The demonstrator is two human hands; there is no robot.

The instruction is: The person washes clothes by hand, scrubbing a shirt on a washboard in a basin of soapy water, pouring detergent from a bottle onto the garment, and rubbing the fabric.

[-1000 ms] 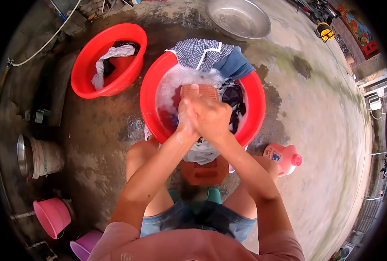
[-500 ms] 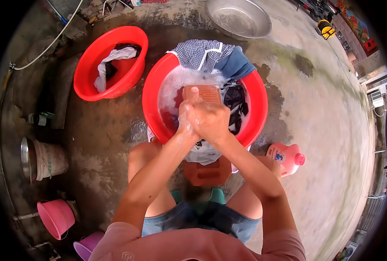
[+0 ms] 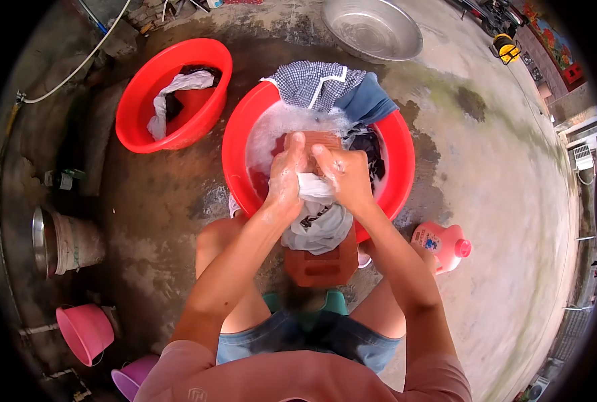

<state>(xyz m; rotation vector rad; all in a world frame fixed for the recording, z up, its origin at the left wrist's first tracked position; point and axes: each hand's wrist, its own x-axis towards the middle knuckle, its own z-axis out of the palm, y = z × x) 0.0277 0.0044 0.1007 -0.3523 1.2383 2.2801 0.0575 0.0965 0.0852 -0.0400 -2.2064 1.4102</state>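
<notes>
A light grey-white garment with dark lettering [image 3: 320, 229] is bunched over a brown washboard [image 3: 322, 264], which leans in a red basin [image 3: 401, 161] of suds. My left hand [image 3: 285, 179] grips the garment's upper part from the left, thumb upward. From the right, my right hand [image 3: 345, 173] is closed on the same fabric, and a twisted white stretch shows between the two fists. Dark wet cloth [image 3: 373, 151] lies in the basin beside my right hand. Over the far rim hang a checked garment with white trim [image 3: 305, 84] and a blue cloth [image 3: 367, 100].
Another red basin [image 3: 134, 124] with some clothes stands far left, and a metal basin [image 3: 372, 30] at the back. A pink detergent jug [image 3: 442, 244] is by my right knee. Pink [image 3: 87, 331] and purple [image 3: 134, 375] buckets sit at lower left.
My hands were clasped together over the washboard; now they are apart, with white fabric showing between them. More of the garment is visible below the hands.
</notes>
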